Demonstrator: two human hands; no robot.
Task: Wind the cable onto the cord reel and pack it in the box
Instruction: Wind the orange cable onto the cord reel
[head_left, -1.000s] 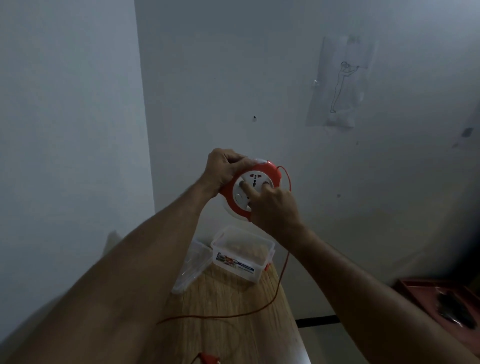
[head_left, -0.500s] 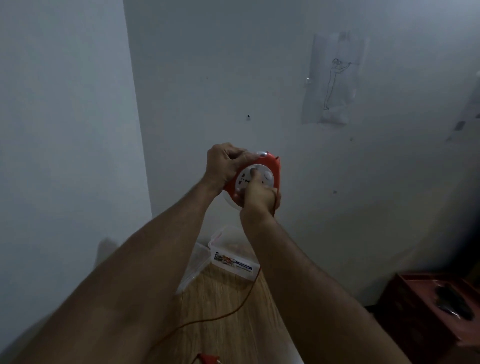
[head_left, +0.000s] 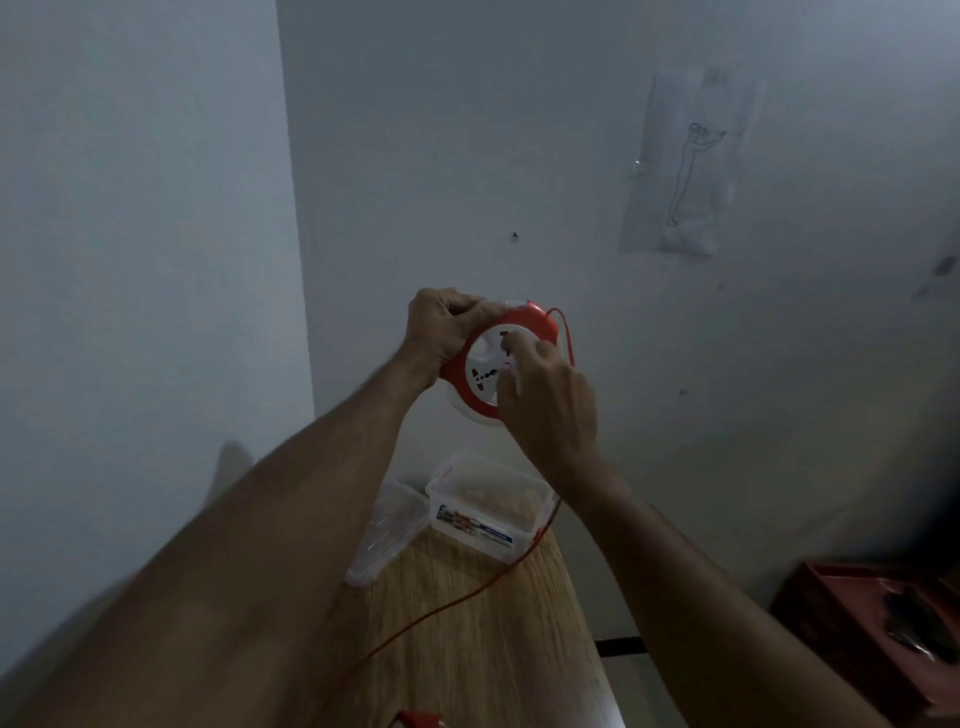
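Both hands (head_left: 452, 327) hold the cord reel (head_left: 491, 364); cable (head_left: 457, 597) trails to table (head_left: 493, 649).

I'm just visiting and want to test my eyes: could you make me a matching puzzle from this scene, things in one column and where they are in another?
Things:
1. round red and white cord reel
2. thin red cable
3. clear plastic box
4. clear plastic lid

Places:
A. leaning beside the box
B. held up in both hands
C. standing open at the table's far end
D. trailing across the wooden table

Pairs: 1-B, 2-D, 3-C, 4-A
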